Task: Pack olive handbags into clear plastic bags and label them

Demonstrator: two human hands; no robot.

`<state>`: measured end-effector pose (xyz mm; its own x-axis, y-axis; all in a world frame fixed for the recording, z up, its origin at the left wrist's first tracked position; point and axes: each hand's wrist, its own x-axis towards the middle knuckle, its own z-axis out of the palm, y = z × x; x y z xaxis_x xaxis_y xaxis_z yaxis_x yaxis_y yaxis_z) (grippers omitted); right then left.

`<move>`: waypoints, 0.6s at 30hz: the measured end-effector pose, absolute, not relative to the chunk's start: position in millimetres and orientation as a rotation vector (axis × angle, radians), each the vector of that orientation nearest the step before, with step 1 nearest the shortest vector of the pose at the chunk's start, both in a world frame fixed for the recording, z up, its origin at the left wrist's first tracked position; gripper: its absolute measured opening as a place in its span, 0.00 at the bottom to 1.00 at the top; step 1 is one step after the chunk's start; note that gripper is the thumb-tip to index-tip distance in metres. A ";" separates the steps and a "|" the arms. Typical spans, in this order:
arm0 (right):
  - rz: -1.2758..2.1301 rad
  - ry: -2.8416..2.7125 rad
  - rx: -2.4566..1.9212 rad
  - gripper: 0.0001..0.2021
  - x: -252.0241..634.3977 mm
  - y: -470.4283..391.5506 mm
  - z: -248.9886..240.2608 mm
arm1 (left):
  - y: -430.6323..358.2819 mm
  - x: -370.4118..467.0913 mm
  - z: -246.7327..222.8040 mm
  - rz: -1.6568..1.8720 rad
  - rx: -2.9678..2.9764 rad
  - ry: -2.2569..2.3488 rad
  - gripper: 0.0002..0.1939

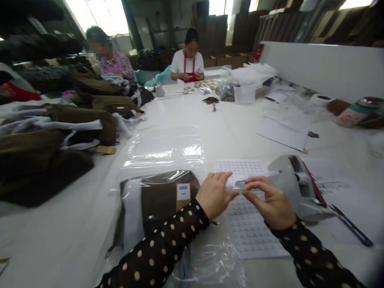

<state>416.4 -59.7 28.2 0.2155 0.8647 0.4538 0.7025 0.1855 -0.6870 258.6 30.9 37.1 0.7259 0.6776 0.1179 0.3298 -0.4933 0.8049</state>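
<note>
My right hand [273, 201] pinches a small greyish translucent strip [240, 184], perhaps tape, between thumb and fingertips. Facing it, my left hand [213, 194] has its thumb and fingers curled close to the strip's other end; whether they grip it I cannot tell. Under both hands lies a white sheet of small printed labels [255, 232]. Left of them, a dark brown bag [160, 197] lies inside a clear plastic bag [206, 262], with a barcode tag [183, 191] showing through. A grey tape dispenser [293, 185] stands just right of my right hand.
Dark tweezers [351, 225] lie beyond the dispenser. Flat clear plastic bags [166, 145] lie ahead, and brown bags [82, 119] are piled on the left. A flask [358, 113] stands far right. Two people [187, 62] sit across the white table [230, 128].
</note>
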 end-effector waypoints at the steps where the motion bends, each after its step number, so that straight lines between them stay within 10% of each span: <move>1: 0.358 -1.530 -1.535 0.06 408.3 -54.5 43.1 | 22.4 237.1 51.3 0.636 2.265 0.679 0.21; 11: 1.568 -1.771 -1.389 0.16 241.9 86.6 96.5 | 21.9 20.4 42.2 0.823 2.568 1.400 0.14; 18: 1.558 -2.022 -1.683 0.07 149.6 145.1 72.7 | 32.3 14.3 7.0 0.771 2.600 1.403 0.20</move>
